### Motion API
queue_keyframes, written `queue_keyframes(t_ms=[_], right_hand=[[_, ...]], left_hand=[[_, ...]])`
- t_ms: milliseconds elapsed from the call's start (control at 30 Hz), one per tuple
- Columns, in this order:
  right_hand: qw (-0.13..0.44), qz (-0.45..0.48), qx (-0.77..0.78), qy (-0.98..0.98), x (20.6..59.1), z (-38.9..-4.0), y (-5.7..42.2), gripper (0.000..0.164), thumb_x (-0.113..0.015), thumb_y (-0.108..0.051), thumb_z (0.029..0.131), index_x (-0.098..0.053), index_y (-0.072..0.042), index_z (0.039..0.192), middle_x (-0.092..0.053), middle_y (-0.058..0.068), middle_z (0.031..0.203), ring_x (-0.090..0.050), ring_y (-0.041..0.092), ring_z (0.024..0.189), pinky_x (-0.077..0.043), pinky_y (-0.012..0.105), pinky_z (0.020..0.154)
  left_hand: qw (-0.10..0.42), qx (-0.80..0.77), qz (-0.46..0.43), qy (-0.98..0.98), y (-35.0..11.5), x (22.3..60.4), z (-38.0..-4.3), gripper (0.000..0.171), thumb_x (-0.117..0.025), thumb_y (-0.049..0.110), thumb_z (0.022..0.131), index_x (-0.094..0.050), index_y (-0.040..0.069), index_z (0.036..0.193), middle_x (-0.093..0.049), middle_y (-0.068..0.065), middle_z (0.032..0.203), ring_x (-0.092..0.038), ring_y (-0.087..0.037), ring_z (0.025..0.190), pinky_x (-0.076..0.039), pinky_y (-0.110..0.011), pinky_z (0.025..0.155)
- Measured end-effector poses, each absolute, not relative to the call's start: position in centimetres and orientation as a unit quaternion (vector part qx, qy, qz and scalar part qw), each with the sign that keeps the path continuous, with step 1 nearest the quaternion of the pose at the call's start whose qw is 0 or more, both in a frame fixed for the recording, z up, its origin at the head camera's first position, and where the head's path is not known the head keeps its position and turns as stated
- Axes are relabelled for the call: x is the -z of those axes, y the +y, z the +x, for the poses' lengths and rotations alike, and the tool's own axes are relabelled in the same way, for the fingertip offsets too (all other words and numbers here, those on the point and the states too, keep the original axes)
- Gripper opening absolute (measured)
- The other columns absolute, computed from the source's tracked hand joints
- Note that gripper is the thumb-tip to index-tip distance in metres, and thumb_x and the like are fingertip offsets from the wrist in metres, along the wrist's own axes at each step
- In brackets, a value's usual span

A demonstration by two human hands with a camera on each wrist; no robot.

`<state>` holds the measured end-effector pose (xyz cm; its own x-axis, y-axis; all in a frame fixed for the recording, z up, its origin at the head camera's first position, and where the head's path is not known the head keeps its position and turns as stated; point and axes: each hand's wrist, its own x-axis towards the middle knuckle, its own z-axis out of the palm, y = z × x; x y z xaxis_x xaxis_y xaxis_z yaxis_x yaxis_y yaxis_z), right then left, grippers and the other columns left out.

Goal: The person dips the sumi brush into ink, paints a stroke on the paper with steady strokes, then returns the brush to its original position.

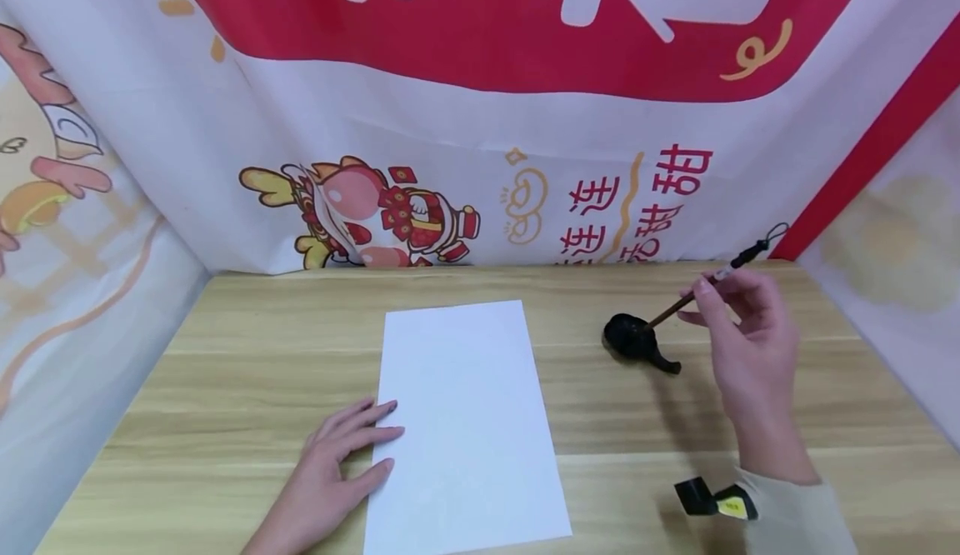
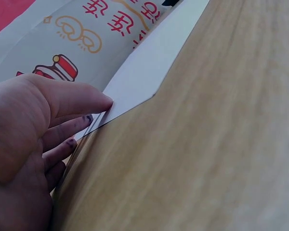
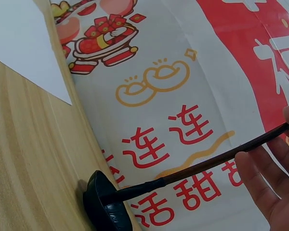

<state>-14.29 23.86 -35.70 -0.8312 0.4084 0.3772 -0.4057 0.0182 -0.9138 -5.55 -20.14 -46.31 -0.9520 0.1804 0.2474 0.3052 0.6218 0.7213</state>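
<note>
My right hand (image 1: 753, 347) pinches a brown-handled writing brush (image 1: 678, 309) with a black end and a hanging loop. Its tip dips into a small black ink dish (image 1: 630, 338) with a curved tail; in the right wrist view the dark bristle end of the brush (image 3: 135, 190) reaches inside the dish (image 3: 103, 204). A blank white sheet of paper (image 1: 461, 430) lies in the middle of the table. My left hand (image 1: 330, 467) rests with extended fingers on its left edge. Dark smudges mark some fingertips (image 2: 86, 119) in the left wrist view.
The wood-grain table (image 1: 247, 355) ends at the back against a white and red printed cloth (image 1: 450, 122) with cartoon figures and characters. Cloth walls also stand at the left and right. A black strap with a yellow label (image 1: 720, 503) sits at the right sleeve.
</note>
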Motion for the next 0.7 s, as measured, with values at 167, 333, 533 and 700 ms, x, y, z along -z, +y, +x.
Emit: queue_keyframes(t_ms=[167,333,533,700], right_hand=[[0.304,0.008,-0.686,-0.661,35.27,-14.45,23.69,0.024,-0.072,-0.001,0.101,-0.065,0.008,0.122,-0.073,0.007,0.11,-0.074,0.017,0.094,-0.064,0.022,0.074],[0.321,-0.002,-0.664,-0.675,35.3,-14.57,23.66,0.023,-0.073,-0.004,0.101,-0.067,0.006,0.121,-0.073,0.006,0.112,-0.074,0.015,0.095,-0.063,0.02,0.077],[0.324,0.002,-0.656,-0.682,35.68,-14.44,23.68,0.022,-0.073,0.0,0.099,-0.07,0.008,0.12,-0.076,0.005,0.114,-0.074,0.014,0.095,-0.062,0.019,0.076],[0.309,0.001,-0.686,-0.659,35.51,-14.37,23.64,0.024,-0.075,0.0,0.098,-0.072,0.009,0.119,-0.079,0.007,0.112,-0.075,0.016,0.093,-0.063,0.022,0.072]], left_hand=[[0.067,0.417,-0.134,-0.896,-20.2,46.23,-5.91,0.039,-0.087,0.017,0.09,-0.078,0.037,0.123,-0.066,0.011,0.151,-0.044,-0.014,0.149,-0.025,-0.053,0.114],[0.071,0.427,-0.141,-0.89,-20.19,46.07,-6.09,0.04,-0.085,0.016,0.091,-0.078,0.037,0.125,-0.065,0.01,0.153,-0.043,-0.016,0.15,-0.025,-0.061,0.113],[0.074,0.426,-0.145,-0.89,-20.2,46.3,-5.82,0.04,-0.086,0.014,0.091,-0.078,0.035,0.125,-0.066,0.007,0.152,-0.044,-0.016,0.149,-0.021,-0.053,0.115],[0.086,0.416,-0.147,-0.893,-20.15,46.34,-5.83,0.042,-0.086,0.013,0.089,-0.078,0.034,0.124,-0.066,0.007,0.152,-0.046,-0.018,0.149,-0.02,-0.041,0.115]])
